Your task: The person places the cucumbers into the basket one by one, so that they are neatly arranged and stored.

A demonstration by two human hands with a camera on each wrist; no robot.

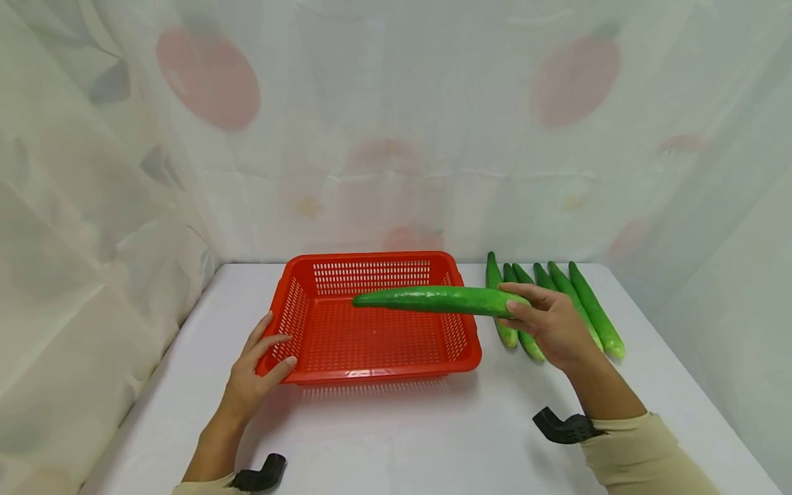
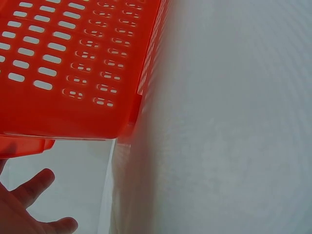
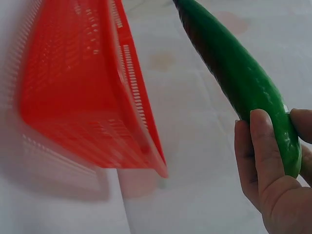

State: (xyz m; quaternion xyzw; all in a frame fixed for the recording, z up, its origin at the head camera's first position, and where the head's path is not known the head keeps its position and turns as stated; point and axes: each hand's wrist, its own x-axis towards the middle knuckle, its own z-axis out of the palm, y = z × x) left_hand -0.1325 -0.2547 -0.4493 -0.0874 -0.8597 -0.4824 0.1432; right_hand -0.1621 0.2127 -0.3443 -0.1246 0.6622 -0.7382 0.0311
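My right hand [image 1: 559, 335] holds a long green cucumber [image 1: 427, 300] by its paler end, between thumb and fingers. Its narrow dark end points left over the red plastic basket [image 1: 371, 375], which has slotted walls and shows no contents. In the right wrist view the cucumber [image 3: 239, 73] slants upward from the fingertips, beside the basket [image 3: 73, 97]. At the basket's left rim lies my left hand [image 1: 247, 381], with fingers spread and thumb reaching over the front left corner. The left wrist view shows fingers of the left hand [image 2: 24, 204] stretched out below the basket wall [image 2: 58, 112].
Several more cucumbers [image 1: 588, 302] lie side by side on the white table [image 1: 396, 447], right of the basket. A pale curtain [image 1: 396, 137] with faded red prints hangs behind and to the left. Black wrist mounts [image 1: 566, 427] sit at both cuffs.
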